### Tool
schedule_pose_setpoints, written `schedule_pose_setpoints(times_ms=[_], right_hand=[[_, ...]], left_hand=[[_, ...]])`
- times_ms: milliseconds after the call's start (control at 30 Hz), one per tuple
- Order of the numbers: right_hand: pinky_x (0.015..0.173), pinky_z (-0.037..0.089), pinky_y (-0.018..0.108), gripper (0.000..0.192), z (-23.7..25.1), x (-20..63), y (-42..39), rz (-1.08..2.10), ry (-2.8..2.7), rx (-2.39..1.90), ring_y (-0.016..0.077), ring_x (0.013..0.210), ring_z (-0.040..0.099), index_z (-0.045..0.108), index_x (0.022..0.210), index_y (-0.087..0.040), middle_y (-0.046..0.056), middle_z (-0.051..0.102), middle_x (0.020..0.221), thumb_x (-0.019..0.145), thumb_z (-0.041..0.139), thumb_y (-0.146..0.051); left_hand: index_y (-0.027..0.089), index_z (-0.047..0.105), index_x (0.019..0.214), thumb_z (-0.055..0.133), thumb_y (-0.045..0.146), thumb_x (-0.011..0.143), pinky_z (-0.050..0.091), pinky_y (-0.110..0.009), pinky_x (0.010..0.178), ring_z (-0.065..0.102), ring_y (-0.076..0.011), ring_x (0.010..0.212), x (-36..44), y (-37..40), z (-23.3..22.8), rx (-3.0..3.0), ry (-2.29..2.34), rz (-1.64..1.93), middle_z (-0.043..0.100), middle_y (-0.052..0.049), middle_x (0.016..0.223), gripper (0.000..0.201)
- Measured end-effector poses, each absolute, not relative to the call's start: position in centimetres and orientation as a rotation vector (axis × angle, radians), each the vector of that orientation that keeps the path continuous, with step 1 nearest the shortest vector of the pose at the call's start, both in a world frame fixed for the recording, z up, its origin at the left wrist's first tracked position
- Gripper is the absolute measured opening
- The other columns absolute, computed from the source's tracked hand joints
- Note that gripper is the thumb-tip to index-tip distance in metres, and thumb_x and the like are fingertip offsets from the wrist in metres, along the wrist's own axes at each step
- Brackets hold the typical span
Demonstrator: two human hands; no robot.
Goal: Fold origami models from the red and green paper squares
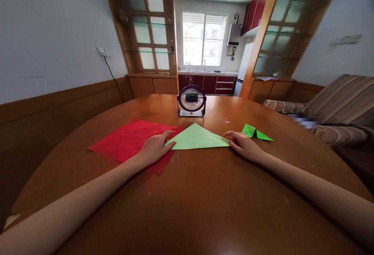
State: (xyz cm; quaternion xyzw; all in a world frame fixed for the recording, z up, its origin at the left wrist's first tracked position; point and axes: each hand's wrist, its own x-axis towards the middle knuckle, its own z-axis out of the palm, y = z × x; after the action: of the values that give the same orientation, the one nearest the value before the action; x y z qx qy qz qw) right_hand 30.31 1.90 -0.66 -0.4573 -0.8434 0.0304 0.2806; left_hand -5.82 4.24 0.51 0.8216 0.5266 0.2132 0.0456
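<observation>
Left hand (pixel 154 148): fingers extended flat, thumb and index tips pressing the left corner of the light green paper triangle (pixel 196 137). Right hand (pixel 244 145): fingers loosely curled, tips pinning the triangle's right corner. Triangle lies flat at mid-table, apex pointing far. Left corner overlaps a red paper sheet (pixel 130 140). Just right of the right hand: small folded bright green paper piece (pixel 256 132). Far of the triangle: small desk fan (pixel 191 100) on the round wooden table (pixel 204 200).
</observation>
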Motion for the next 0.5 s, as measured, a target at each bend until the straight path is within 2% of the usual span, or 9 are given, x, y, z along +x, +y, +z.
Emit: schedule_pose_setpoints(times_ms=[67,133,200,300,400,500], right_hand=[[0.084,0.043,0.038,0.028,-0.8,30.3,2.0,-0.015,-2.33,-1.206,0.0219,0.089,0.06,0.061,0.112,-0.02,0.008,0.065,0.096,0.093,0.04,-0.023],[0.083,0.043,0.039,0.029,-0.9,30.3,2.0,-0.093,-2.373,-1.225,0.0222,0.087,0.059,0.066,0.108,-0.021,0.009,0.063,0.093,0.094,0.04,-0.022],[0.082,0.043,0.039,0.029,-0.9,30.2,2.0,-0.146,-2.384,-1.246,0.0222,0.085,0.058,0.069,0.104,-0.021,0.009,0.061,0.089,0.093,0.042,-0.023],[0.085,0.043,0.042,0.025,-0.7,29.6,1.9,-0.204,-2.375,-1.219,0.0237,0.091,0.056,0.07,0.1,-0.019,0.011,0.06,0.095,0.092,0.047,-0.026],[0.089,0.042,0.043,0.023,-0.4,28.4,1.7,-0.25,-2.399,-1.154,0.0245,0.096,0.055,0.069,0.1,-0.018,0.012,0.059,0.104,0.092,0.049,-0.027],[0.088,0.042,0.041,0.023,-0.3,26.9,1.7,-0.223,-2.438,-1.093,0.0227,0.093,0.056,0.068,0.1,-0.019,0.011,0.06,0.103,0.093,0.048,-0.026]], left_hand=[[0.016,0.053,0.127,0.045,0.044,0.091,0.046,-0.033,0.069,0.063,-0.0254,0.087,-5.7,4.2,0.5,2.582,1.63,0.628,0.065,-0.008,0.092,0.046],[0.015,0.056,0.123,0.046,0.04,0.091,0.048,-0.037,0.078,0.061,-0.0274,0.099,-5.7,4.2,0.4,2.693,1.615,0.639,0.064,-0.011,0.103,0.041],[0.015,0.057,0.122,0.046,0.035,0.092,0.048,-0.04,0.087,0.058,-0.0287,0.107,-5.6,4.3,0.3,2.83,1.571,0.664,0.061,-0.013,0.113,0.038],[0.014,0.056,0.125,0.047,0.029,0.092,0.043,-0.045,0.098,0.052,-0.03,0.117,-4.8,4.3,0.2,2.984,1.48,0.689,0.055,-0.016,0.127,0.037],[0.014,0.054,0.128,0.045,0.028,0.093,0.039,-0.046,0.104,0.047,-0.0303,0.125,-3.0,4.3,0.3,3.052,1.339,0.618,0.049,-0.017,0.136,0.039],[0.014,0.056,0.126,0.041,0.027,0.095,0.038,-0.044,0.105,0.045,-0.0306,0.128,-0.8,4.4,0.5,3.047,1.225,0.496,0.047,-0.018,0.139,0.037]])
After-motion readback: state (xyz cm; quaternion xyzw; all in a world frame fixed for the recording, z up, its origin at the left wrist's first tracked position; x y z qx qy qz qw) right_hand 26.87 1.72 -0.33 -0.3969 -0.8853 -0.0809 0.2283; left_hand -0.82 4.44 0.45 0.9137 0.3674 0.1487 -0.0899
